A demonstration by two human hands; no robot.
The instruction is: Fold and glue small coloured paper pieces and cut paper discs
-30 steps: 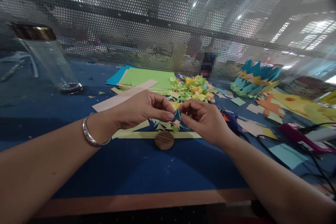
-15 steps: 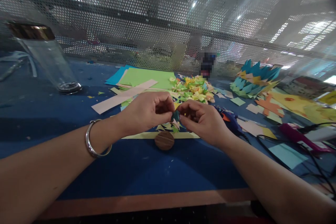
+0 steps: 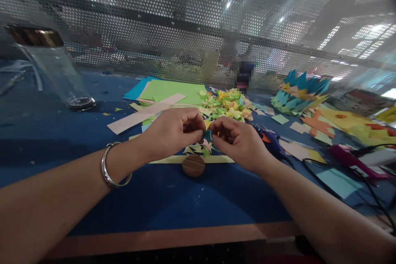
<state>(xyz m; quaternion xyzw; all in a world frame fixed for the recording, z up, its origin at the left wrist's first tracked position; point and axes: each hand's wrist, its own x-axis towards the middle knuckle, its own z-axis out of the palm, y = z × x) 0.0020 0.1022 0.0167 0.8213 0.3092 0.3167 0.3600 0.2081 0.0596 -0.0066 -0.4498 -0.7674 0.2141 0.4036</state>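
Note:
Between my two hands is a small folded piece of blue-green paper (image 3: 207, 135). My left hand (image 3: 181, 132) pinches its left side between thumb and fingertips. On its other side, the thumb and fingers of my right hand (image 3: 236, 138) are closed on it too. Just below them a round wooden disc (image 3: 193, 165) lies on the blue table, touching a pale yellow paper strip (image 3: 167, 159). Small paper cuttings (image 3: 198, 149) are scattered behind the disc, partly hidden by my hands. A heap of folded paper flowers (image 3: 229, 105) sits beyond my fingers.
Green and blue paper sheets (image 3: 176, 92) lie at the back, with a pink strip (image 3: 145, 114) before them. A glass bottle (image 3: 62, 70) stands left. To the right are a blue glue gun (image 3: 272, 142), a paper crown (image 3: 300, 93), a magenta power strip (image 3: 355, 163) and cables.
My fingers have shifted slightly around the blue-green paper, which now shows a lighter, more opened face. The hands otherwise stay in place.

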